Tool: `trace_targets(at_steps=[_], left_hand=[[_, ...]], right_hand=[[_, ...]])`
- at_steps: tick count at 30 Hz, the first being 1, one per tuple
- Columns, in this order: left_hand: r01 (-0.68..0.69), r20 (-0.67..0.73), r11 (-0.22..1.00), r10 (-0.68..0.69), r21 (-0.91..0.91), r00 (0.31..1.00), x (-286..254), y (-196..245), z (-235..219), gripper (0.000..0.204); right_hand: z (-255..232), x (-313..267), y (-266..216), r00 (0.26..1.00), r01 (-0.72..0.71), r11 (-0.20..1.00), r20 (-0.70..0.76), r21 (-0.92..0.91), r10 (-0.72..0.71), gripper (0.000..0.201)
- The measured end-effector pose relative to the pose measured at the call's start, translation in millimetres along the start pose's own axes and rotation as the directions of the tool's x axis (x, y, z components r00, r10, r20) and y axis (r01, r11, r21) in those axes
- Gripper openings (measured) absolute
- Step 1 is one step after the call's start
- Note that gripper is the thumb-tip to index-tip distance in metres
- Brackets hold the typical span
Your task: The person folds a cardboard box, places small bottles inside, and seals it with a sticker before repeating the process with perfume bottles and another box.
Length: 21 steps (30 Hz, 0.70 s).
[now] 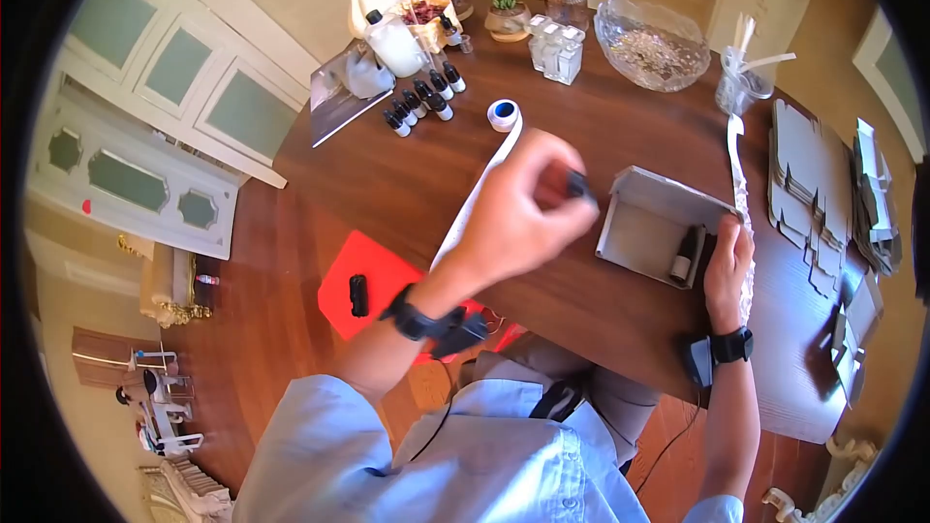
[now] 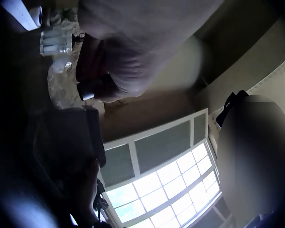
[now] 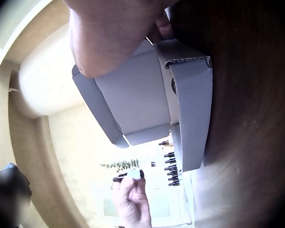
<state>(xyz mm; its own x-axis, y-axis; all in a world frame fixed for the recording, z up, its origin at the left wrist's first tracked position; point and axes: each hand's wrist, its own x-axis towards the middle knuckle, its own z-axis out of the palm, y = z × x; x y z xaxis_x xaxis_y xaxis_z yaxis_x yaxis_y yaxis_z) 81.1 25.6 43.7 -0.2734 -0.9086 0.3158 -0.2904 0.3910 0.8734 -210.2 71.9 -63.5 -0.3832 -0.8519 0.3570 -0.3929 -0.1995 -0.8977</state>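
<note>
My left hand [image 1: 528, 208], blurred by motion, is raised over the table to the left of the box. It pinches a small dropper bottle [image 3: 135, 175] with a black end, mostly hidden by the fingers in the head view. An open grey cardboard box [image 1: 635, 223] stands on the table with its lid up. Inside, at the right end, one small dark bottle [image 1: 685, 257] with a pale label leans against the wall. My right hand [image 1: 727, 266] grips the box's right side, thumb and fingers at its edge.
Several dropper bottles [image 1: 415, 102] stand at the back left. A white tape roll [image 1: 503, 116] trails a strip across the table. Glass bottles [image 1: 557, 50] and a glass bowl [image 1: 649, 44] stand behind. Flattened grey cartons [image 1: 814, 184] lie right; a red chair [image 1: 354, 271] is below the left edge.
</note>
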Motion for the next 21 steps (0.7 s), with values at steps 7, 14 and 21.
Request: trace_targets(at_steps=[7,14,21], left_hand=[[0.310,-0.513,0.883,-0.095,0.352,0.853,36,-123,-121,0.036],[0.355,-0.523,0.788,-0.049,0.503,0.851,54,-154,-125,0.032],[0.363,-0.515,0.753,-0.037,0.549,0.856,55,-149,-122,0.037]], right_hand=[[-13,-5,-2,0.973,-0.209,0.946,0.049,-0.246,0.227,0.053],[-11,-8,-4,0.966,-0.253,0.915,-0.024,-0.314,0.259,0.053],[-11,-6,2,0.989,-0.145,0.938,-0.005,-0.314,0.151,0.049]])
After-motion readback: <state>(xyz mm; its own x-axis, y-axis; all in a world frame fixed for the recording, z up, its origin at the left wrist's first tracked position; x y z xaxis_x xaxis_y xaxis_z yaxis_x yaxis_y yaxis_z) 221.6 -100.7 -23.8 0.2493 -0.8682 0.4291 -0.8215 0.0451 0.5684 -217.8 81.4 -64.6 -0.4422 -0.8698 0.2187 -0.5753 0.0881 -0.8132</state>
